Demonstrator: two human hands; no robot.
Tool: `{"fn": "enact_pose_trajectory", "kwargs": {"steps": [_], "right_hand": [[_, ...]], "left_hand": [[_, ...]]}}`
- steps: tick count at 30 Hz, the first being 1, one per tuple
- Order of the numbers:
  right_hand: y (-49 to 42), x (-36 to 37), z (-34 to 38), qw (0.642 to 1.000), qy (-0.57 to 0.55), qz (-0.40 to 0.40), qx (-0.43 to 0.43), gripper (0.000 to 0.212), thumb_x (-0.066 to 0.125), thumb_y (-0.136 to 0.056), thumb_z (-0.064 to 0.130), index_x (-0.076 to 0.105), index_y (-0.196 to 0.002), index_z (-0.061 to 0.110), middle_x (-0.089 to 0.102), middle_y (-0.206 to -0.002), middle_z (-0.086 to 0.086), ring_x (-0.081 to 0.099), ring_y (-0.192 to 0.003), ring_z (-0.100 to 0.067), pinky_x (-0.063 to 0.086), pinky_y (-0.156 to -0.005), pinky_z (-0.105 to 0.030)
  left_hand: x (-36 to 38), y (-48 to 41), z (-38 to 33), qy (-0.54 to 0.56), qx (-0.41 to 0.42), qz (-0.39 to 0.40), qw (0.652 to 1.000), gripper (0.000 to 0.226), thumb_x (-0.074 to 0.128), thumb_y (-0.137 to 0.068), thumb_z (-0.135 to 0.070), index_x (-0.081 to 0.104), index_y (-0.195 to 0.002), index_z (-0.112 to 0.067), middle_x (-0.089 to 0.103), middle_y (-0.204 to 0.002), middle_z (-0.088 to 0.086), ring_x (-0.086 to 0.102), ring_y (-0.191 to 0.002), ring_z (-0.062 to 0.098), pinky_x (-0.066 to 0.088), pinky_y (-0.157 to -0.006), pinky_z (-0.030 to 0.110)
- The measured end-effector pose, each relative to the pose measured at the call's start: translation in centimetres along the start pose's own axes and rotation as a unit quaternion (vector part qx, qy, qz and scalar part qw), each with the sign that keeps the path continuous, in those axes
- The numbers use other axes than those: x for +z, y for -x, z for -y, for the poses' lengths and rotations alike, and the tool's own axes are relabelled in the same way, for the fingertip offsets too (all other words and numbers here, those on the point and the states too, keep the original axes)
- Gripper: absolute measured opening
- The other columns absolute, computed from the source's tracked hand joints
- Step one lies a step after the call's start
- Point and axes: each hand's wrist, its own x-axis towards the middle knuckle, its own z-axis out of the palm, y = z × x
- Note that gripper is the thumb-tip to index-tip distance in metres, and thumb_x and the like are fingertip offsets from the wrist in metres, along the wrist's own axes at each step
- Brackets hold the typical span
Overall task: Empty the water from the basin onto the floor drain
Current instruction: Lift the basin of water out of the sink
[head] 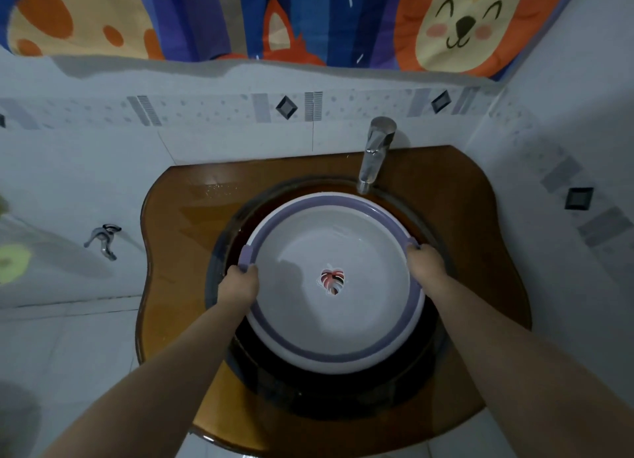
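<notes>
Left hand [239, 283] and right hand [424, 259] each clamp an opposite side of the basin [334, 324] rim (purple band, leaf sticker inside). Basin sits mid-frame in dark sink [260, 365], amber tabletop [178, 217] around; faucet [374, 152] above.

both bare forearms reach up from the lower corners of the frame toward its centre, converging slightly. the left hand [239, 286] sits left of centre, fingers curled closed over the rim of the round white plastic basin with a purple band [329, 320]. the right hand [424, 258], right of centre and slightly higher, is clenched on the opposite rim.
</notes>
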Motion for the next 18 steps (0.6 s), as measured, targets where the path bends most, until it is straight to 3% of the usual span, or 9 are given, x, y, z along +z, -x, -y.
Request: {"fn": "enact_pose_trajectory", "kwargs": {"steps": [3,6,8,10,12,15,18], "right_hand": [[-0.6,0.5,0.2,1.000,0.012,-0.012,0.022,0.058,0.022,-0.097,0.043,0.042,-0.132,0.002,0.049,-0.131,-0.023,0.050,-0.114,-0.037,0.042,-0.088,-0.039],[-1.1,0.7,0.5,0.999,0.026,-0.029,0.030,0.059,0.020,-0.098,0.043,0.045,-0.129,-0.001,0.051,-0.129,-0.024,0.050,-0.114,-0.038,0.041,-0.091,-0.041],[-1.2,0.6,0.7,0.998,0.017,-0.034,0.041,0.060,0.021,-0.097,0.043,0.047,-0.127,-0.002,0.052,-0.127,-0.024,0.051,-0.112,-0.037,0.043,-0.091,-0.042],[-1.3,0.5,0.9,0.998,0.014,-0.040,0.048,0.061,0.022,-0.097,0.045,0.049,-0.124,-0.002,0.054,-0.123,-0.024,0.053,-0.109,-0.037,0.045,-0.086,-0.041],[-1.3,0.6,0.7,0.997,0.013,-0.047,0.052,0.059,0.023,-0.097,0.045,0.052,-0.118,-0.001,0.057,-0.113,-0.023,0.056,-0.101,-0.035,0.043,-0.076,-0.038],[-1.2,0.4,0.4,0.998,-0.007,-0.056,0.041,0.049,0.029,-0.096,0.044,0.055,-0.098,0.003,0.054,-0.078,-0.013,0.054,-0.074,-0.027,0.041,-0.067,-0.036],[-1.1,-0.4,0.5,0.995,-0.054,-0.076,0.018,0.042,0.037,-0.093,0.041,0.054,-0.077,0.007,0.051,-0.067,-0.009,0.049,-0.061,-0.022,0.040,-0.061,-0.034]], "left_hand": [[0.5,-0.6,0.0,0.008,-0.019,-0.014,1.000,0.051,0.027,-0.099,-0.036,0.037,-0.130,0.002,0.054,-0.087,0.017,0.053,-0.068,0.028,0.041,-0.052,0.037],[0.9,-1.0,-0.1,0.011,-0.013,-0.036,0.999,0.054,0.023,-0.100,-0.036,0.043,-0.125,0.007,0.059,-0.099,0.027,0.056,-0.071,0.034,0.045,-0.058,0.043],[0.7,-1.4,-0.3,0.004,-0.002,-0.034,0.999,0.055,0.021,-0.100,-0.036,0.051,-0.114,0.008,0.053,-0.073,0.020,0.041,-0.053,0.024,0.032,-0.045,0.034],[0.5,-1.5,-0.2,-0.012,0.010,-0.028,0.999,0.048,0.020,-0.101,-0.034,0.052,-0.084,-0.002,0.036,-0.058,0.009,0.031,-0.048,0.021,0.023,-0.044,0.029],[0.5,-1.5,0.2,-0.013,0.019,-0.028,0.999,0.046,0.021,-0.101,-0.034,0.040,-0.065,-0.011,0.032,-0.056,0.007,0.028,-0.048,0.021,0.021,-0.046,0.028],[0.5,-1.3,0.6,0.028,0.031,-0.049,0.998,0.048,0.022,-0.100,-0.038,0.036,-0.060,-0.014,0.032,-0.055,0.007,0.027,-0.047,0.019,0.020,-0.045,0.027],[0.3,-0.7,0.7,0.051,0.047,-0.084,0.994,0.049,0.022,-0.100,-0.037,0.037,-0.060,-0.014,0.036,-0.056,0.008,0.030,-0.047,0.021,0.022,-0.044,0.029]]}}
